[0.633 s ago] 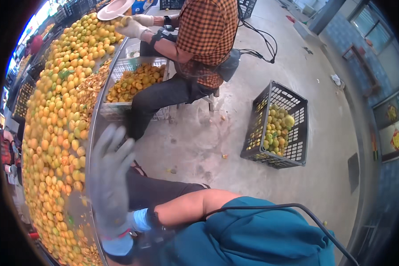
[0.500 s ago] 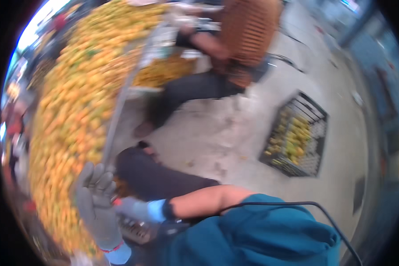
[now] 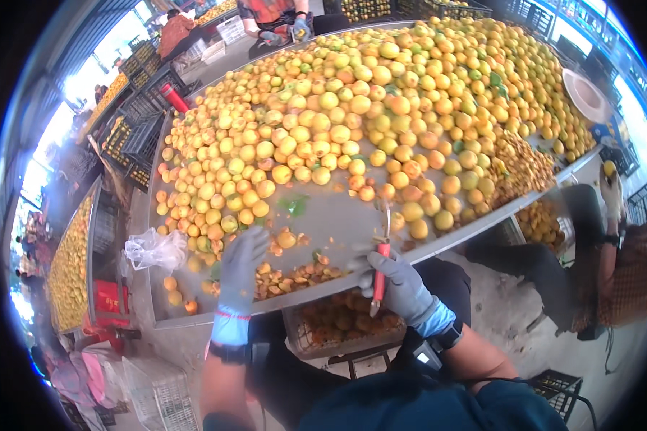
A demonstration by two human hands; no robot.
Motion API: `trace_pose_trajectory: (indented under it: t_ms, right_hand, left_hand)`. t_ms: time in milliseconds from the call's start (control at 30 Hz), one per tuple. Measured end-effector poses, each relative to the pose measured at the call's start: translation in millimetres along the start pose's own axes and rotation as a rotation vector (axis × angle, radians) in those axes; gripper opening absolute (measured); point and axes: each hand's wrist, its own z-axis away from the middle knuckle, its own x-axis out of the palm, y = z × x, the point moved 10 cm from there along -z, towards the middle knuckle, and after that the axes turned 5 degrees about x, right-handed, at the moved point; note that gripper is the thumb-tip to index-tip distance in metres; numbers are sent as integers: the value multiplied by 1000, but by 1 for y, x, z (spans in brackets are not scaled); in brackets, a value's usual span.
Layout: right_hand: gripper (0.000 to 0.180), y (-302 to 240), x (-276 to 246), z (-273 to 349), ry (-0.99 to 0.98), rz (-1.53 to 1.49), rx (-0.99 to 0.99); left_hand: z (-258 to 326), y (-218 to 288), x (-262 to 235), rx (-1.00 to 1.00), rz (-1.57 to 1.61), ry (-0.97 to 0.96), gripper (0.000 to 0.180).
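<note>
"How's the left hand [image 3: 241, 264]?"
"Gloved — fingers [image 3: 249, 246] extended, pointing forward."
"And the right hand [image 3: 401, 284]?"
"Gloved too, fingers curled in a grip — bare forearm [image 3: 483, 357] slanting in from the lower right."

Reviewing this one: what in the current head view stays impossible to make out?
All in the head view:
- Right hand: some fingertips blur beside the red-handled tool.
- Basket below: far part hidden under the table edge.
- Worker across: head cut off by the top edge.
- Worker at right: head lost in the dark rim.
- People at far left: too small and blurred.
</note>
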Motion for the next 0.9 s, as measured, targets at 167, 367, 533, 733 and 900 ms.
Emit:
trace_pose_trajectory:
  t_ms: [167,367,533,733,900]
  right_hand:
    - [46,3,-12,-33,-153,248,22]
    - [33,-3,-17,-50,-160,156,43]
    - [32,-4,-16,-46,-154,208,83]
    - [37,1,-12,-36,-207,432,-33]
    - [47,7,20,1,-259,454,-32]
  left_hand:
    - [-139,-15,36,221,-308,-3,39]
    - [-218,-44,87,263,-1508,-47,45]
    - [-172,-29,78,123,-849,-137,47]
    - [-39,-24,107,-160,214,-231,52]
    - [44,-21,136,-59,445,-289,60]
